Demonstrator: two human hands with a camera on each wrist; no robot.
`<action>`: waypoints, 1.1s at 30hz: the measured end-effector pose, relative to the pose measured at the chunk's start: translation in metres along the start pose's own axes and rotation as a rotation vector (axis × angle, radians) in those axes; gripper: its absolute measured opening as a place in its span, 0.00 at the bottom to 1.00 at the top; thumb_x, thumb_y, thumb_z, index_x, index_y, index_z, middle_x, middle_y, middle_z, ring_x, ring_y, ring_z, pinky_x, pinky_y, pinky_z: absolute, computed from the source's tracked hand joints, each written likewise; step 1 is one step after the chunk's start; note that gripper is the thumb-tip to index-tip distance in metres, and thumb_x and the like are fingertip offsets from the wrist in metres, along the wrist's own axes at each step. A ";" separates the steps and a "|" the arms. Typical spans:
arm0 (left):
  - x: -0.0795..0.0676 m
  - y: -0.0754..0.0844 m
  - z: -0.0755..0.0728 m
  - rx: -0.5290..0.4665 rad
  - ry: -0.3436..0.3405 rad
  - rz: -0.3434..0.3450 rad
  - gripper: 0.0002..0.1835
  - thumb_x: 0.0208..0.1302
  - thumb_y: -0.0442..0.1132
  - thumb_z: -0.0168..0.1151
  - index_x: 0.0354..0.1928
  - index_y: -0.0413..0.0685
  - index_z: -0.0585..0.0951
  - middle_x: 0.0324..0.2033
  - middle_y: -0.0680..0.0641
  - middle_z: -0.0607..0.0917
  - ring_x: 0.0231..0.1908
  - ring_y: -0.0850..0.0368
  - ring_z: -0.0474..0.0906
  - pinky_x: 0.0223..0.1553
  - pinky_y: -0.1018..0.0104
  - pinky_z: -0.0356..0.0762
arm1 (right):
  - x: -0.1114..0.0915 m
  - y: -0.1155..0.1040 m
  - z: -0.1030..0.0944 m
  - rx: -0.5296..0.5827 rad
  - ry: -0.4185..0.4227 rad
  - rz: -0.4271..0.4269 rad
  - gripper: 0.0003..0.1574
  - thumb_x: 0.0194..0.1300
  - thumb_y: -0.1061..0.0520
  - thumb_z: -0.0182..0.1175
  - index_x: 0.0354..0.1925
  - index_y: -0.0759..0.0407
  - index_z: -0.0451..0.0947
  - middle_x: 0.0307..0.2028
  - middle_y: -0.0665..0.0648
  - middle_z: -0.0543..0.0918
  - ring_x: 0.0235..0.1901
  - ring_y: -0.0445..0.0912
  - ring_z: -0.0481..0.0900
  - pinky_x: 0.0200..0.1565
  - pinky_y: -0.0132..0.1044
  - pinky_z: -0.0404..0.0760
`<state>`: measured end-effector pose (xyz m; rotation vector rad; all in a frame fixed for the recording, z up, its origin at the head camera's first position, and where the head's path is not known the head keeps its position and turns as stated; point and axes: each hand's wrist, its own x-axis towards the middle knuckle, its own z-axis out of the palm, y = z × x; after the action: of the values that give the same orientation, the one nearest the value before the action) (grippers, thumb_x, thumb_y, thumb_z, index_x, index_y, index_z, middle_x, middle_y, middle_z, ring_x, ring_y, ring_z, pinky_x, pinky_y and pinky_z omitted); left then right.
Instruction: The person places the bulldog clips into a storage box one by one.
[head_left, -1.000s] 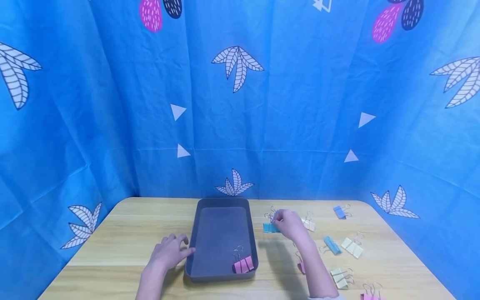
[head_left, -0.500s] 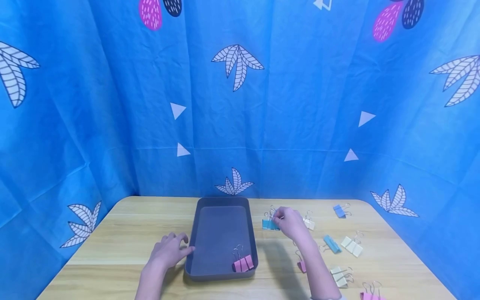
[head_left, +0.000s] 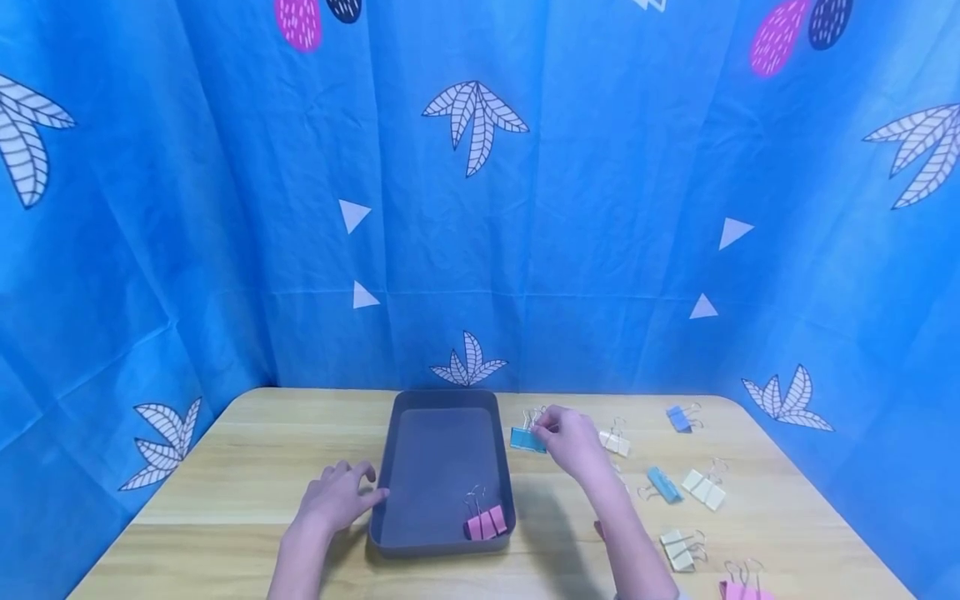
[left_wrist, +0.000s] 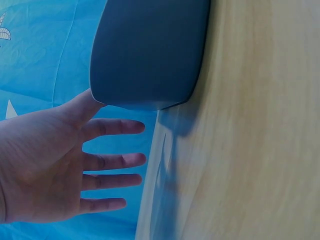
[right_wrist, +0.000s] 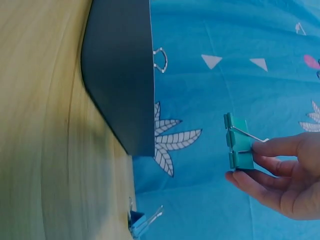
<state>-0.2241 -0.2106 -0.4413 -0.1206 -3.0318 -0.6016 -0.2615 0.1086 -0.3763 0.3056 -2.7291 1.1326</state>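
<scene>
My right hand (head_left: pixel 573 437) pinches a teal binder clip (head_left: pixel 528 439) in the air, just right of the grey tray (head_left: pixel 442 467). In the right wrist view, thumb and fingers hold the teal clip (right_wrist: pixel 240 142) at its handle side, apart from the tray wall (right_wrist: pixel 120 75). A pink binder clip (head_left: pixel 486 523) lies in the tray's near right corner. At the tray's left side is my left hand (head_left: pixel 335 500), its thumb touching the rim. Its other fingers (left_wrist: pixel 115 161) are straight and spread beside the tray in the left wrist view.
On the right of the wooden table lie cream clips (head_left: pixel 703 489), a second teal clip (head_left: pixel 664 485), a blue clip (head_left: pixel 681 419) and a pink one (head_left: pixel 742 590). Another blue clip (right_wrist: pixel 137 222) sits below the right hand. A blue patterned curtain (head_left: pixel 480 250) hangs behind.
My right hand has carried the teal clip a little to the left, nearer the tray. The left hand stays at the tray's edge. The head view has shifted slightly.
</scene>
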 end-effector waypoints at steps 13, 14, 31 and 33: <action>0.000 -0.001 -0.007 -0.006 -0.001 -0.011 0.19 0.56 0.53 0.61 0.42 0.47 0.78 0.36 0.42 0.76 0.38 0.43 0.71 0.38 0.44 0.69 | -0.003 -0.023 0.017 0.026 -0.017 -0.064 0.03 0.58 0.62 0.60 0.27 0.59 0.77 0.24 0.50 0.77 0.22 0.43 0.71 0.25 0.35 0.73; 0.000 -0.002 -0.007 -0.007 -0.001 -0.013 0.18 0.56 0.53 0.61 0.42 0.47 0.78 0.36 0.42 0.76 0.39 0.43 0.71 0.39 0.44 0.69 | -0.003 -0.024 0.018 0.020 -0.018 -0.072 0.03 0.58 0.62 0.60 0.27 0.59 0.77 0.24 0.50 0.78 0.22 0.43 0.71 0.25 0.35 0.72; -0.002 0.002 -0.002 -0.015 -0.003 0.005 0.18 0.56 0.53 0.61 0.40 0.47 0.79 0.36 0.42 0.77 0.39 0.42 0.71 0.39 0.44 0.69 | -0.019 -0.030 0.044 -0.019 -0.090 -0.200 0.05 0.56 0.62 0.63 0.25 0.57 0.76 0.22 0.47 0.77 0.20 0.39 0.71 0.24 0.31 0.74; -0.002 0.003 -0.004 -0.014 -0.003 0.003 0.18 0.56 0.53 0.61 0.40 0.47 0.79 0.36 0.42 0.77 0.39 0.42 0.71 0.39 0.45 0.69 | -0.021 -0.033 0.049 -0.015 -0.104 -0.220 0.05 0.55 0.63 0.63 0.25 0.57 0.76 0.22 0.47 0.77 0.20 0.38 0.71 0.25 0.30 0.74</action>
<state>-0.2220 -0.2097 -0.4372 -0.1263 -3.0304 -0.6233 -0.2368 0.0537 -0.3927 0.6612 -2.7060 1.0630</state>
